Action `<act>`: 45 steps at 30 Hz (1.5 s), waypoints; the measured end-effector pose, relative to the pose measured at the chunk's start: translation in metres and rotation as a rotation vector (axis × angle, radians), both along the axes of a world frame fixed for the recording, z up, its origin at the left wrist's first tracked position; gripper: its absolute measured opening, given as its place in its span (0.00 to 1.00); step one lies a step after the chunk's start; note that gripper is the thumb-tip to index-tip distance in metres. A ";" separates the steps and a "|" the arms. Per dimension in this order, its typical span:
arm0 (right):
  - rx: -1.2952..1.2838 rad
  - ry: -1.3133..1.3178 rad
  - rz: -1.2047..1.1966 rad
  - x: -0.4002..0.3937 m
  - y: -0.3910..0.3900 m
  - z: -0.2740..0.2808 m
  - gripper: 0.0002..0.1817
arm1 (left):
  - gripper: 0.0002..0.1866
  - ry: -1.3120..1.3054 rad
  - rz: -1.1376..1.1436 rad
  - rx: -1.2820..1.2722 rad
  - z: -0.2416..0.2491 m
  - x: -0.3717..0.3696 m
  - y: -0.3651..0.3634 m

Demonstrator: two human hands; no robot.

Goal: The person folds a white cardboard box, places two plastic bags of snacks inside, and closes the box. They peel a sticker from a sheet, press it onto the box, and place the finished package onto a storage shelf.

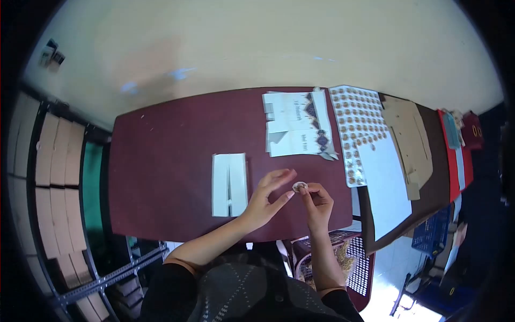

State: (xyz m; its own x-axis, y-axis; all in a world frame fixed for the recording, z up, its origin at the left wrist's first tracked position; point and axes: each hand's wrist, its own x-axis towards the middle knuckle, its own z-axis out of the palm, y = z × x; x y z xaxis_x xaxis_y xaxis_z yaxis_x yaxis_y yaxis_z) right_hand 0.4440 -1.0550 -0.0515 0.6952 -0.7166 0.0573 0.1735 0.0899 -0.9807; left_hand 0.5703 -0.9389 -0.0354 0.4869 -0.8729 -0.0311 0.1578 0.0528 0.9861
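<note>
— One view only, head-worn, looking forward and steeply down over the maroon table (171, 161). Strong fisheye: round frame, dark corners, edges of the table bowed.

— Facing which way?

— Toward the table's far edge and the pale wall (268, 48) beyond. Near edge right under the lens, own torso and both forearms filling the bottom middle.

— How close?

— Close. Left hand (265, 198) and right hand (316, 201) just inside the near edge, near frame centre. Shelving (48, 177) bent along the left rim, sticker sheet (357, 129) and cardboard (407, 139) toward the table's right edge.

— Overlap with another view?

— None to compare.
</note>
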 end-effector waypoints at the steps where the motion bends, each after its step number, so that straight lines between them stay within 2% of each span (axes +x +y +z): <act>1: 0.030 -0.018 -0.017 0.008 0.013 0.000 0.03 | 0.23 -0.345 0.136 0.113 0.012 0.012 0.019; 2: 0.032 -0.007 -0.001 0.014 0.024 -0.003 0.03 | 0.28 -0.684 0.260 0.230 0.018 0.022 0.038; 3: 0.004 0.035 -0.006 0.020 0.033 -0.009 0.02 | 0.41 -0.893 0.388 0.426 0.006 0.031 0.055; 4: -0.023 0.080 -0.016 0.025 0.042 -0.015 0.02 | 0.49 -0.843 0.421 0.651 0.000 0.041 0.066; 6: 0.029 0.125 0.001 0.041 0.059 -0.020 0.01 | 0.56 -0.655 0.426 0.809 -0.025 0.050 0.086; 7: 0.078 0.155 0.014 0.048 0.065 -0.024 0.01 | 0.58 -0.579 0.398 0.797 -0.038 0.051 0.093; 8: 0.075 0.164 0.016 0.052 0.070 -0.031 0.01 | 0.59 -0.500 0.364 0.808 -0.050 0.050 0.098; 10: 0.077 0.232 0.098 0.061 0.078 -0.043 0.01 | 0.60 -0.185 0.365 0.470 -0.088 0.050 0.103; 17: 0.203 0.340 0.061 0.067 0.100 -0.044 0.03 | 0.67 -0.293 0.315 0.386 -0.080 0.043 0.104; 20: 0.231 0.265 0.056 0.065 0.103 -0.048 0.04 | 0.66 -0.252 0.317 0.363 -0.085 0.043 0.103; 23: 0.101 0.295 0.087 0.071 0.101 -0.038 0.05 | 0.64 -0.261 0.329 0.321 -0.090 0.041 0.103; 25: -0.176 0.436 0.151 0.083 0.096 -0.021 0.06 | 0.64 -0.275 0.332 0.317 -0.090 0.041 0.102; 26: -0.175 0.440 0.150 0.088 0.093 -0.022 0.06 | 0.63 -0.293 0.337 0.311 -0.090 0.040 0.101; 28: -0.491 0.548 0.222 0.098 0.087 -0.020 0.08 | 0.63 -0.246 0.333 0.329 -0.084 0.041 0.102; 30: -0.496 0.571 0.208 0.107 0.085 -0.020 0.09 | 0.63 -0.209 0.339 0.320 -0.083 0.042 0.102; 32: -0.642 0.644 0.211 0.113 0.085 -0.022 0.10 | 0.63 -0.217 0.347 0.320 -0.083 0.041 0.101; 35: -0.604 0.769 0.236 0.122 0.087 -0.007 0.11 | 0.63 -0.199 0.351 0.311 -0.079 0.042 0.102; 38: -0.704 0.763 0.234 0.123 0.083 -0.012 0.11 | 0.63 -0.222 0.371 0.279 -0.083 0.041 0.101; 45: -0.602 0.797 0.207 0.121 0.086 -0.015 0.12 | 0.63 -0.240 0.386 0.294 -0.086 0.040 0.099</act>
State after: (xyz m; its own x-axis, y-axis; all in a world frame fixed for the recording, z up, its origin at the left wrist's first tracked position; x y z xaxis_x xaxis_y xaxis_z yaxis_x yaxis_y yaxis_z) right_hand 0.5653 -0.9693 -0.0665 0.7955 -0.5831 -0.1650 -0.5126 -0.5023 -0.6964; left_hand 0.6106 -0.8396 -0.1210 0.7942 -0.6002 -0.0954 -0.0498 -0.2207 0.9741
